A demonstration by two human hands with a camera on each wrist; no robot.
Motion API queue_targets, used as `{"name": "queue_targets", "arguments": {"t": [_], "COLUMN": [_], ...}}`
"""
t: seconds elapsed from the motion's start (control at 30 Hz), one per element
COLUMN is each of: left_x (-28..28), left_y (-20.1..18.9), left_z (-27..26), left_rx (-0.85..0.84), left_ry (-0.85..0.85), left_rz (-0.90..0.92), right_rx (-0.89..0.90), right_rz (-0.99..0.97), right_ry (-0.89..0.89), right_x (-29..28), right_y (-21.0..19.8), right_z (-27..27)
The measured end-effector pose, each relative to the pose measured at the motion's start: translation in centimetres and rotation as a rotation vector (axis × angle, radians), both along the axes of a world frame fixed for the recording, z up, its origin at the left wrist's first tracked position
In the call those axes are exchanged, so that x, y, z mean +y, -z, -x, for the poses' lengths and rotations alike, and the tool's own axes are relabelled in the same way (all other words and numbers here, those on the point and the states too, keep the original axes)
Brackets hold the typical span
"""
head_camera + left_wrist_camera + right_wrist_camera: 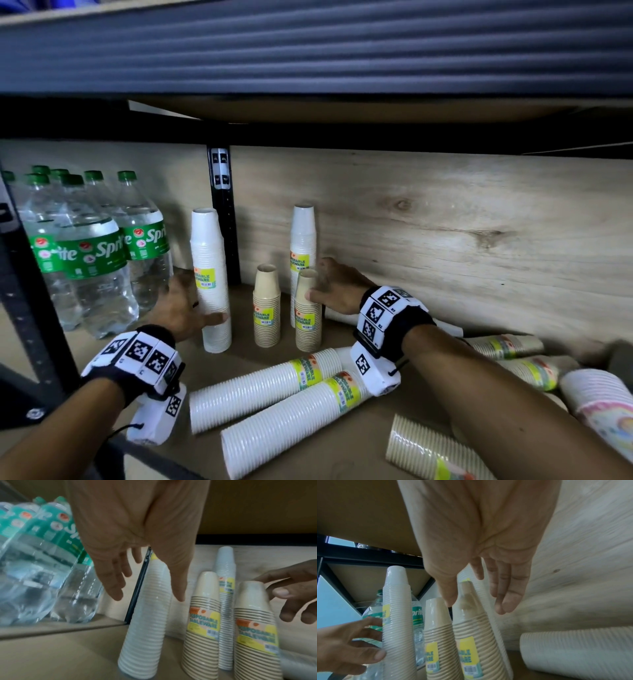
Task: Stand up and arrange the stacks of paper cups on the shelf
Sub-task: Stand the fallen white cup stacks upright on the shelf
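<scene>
White and tan paper cup stacks fill a wooden shelf. Four stand upright, mouths down, long axes vertical: two tall white, two short tan. The left hand has its fingers spread and nearly straight around the left white stack, thumb touching its front and the fingers behind it (no firm grip shows). The right hand is likewise loosely open, its thumb resting on the top of the right tan stack; the other tan stack stands just left of that thumb, the second white stack beyond the fingertips. Two white stacks lie on their sides below both wrists. At least four more lie toppled right of the right forearm. Sprite bottles, at least seven, stand left of the left hand.
</scene>
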State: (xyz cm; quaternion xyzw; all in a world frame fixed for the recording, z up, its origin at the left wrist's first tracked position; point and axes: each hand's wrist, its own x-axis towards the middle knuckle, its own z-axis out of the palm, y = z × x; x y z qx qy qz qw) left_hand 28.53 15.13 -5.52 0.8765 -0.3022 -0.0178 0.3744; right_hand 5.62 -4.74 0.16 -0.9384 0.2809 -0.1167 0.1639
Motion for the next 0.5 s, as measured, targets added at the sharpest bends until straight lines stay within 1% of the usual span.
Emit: {"name": "queue_targets", "arguments": {"t": [0.07, 0.13, 0.17, 0.27, 0.33, 0.37, 0.43, 0.5], "left_x": [0.7, 1.2, 1.2, 1.1, 0.4, -0.1, -1.0, -2.0], "left_y": [-0.6, -1.6, -2.2, -3.5, -3.3, -2.9, -2.2, -1.4], "left_z": [0.7, 2.1, 3.1, 6.6, 9.2, 10.2, 11.8, 12.6], "left_rx": [-0.127, -0.169, -0.17, -0.136, -0.083, -0.082, -0.095, -0.082], "left_ry": [-0.069, -0.069, -0.04, 0.149, 0.311, 0.381, 0.48, 0.534], "left_rz": [-0.015, -0.034, -0.081, -0.209, -0.266, -0.34, -0.451, -0.501], "right_rx": [0.078, 0.149, 0.174, 0.238, 0.273, 0.291, 0.34, 0.393], "right_rz": [0.02, 0.049, 0.053, 0.002, -0.059, -0.095, -0.153, -0.168], "right_ry": [0.016, 0.022, 0.019, 0.002, -0.02, -0.029, -0.056, -0.089], "right_x": [-0.2, -0.7, -0.9, -1.0, -0.9, -1.0, -1.2, -1.4], "right_y": [-0.2, -0.1, 0.0, 0.6, 1.2, 1.5, 2.2, 2.9], "right_z": [1.5, 3.2, 4.0, 6.5, 8.0, 8.7, 9.6, 10.5]}}
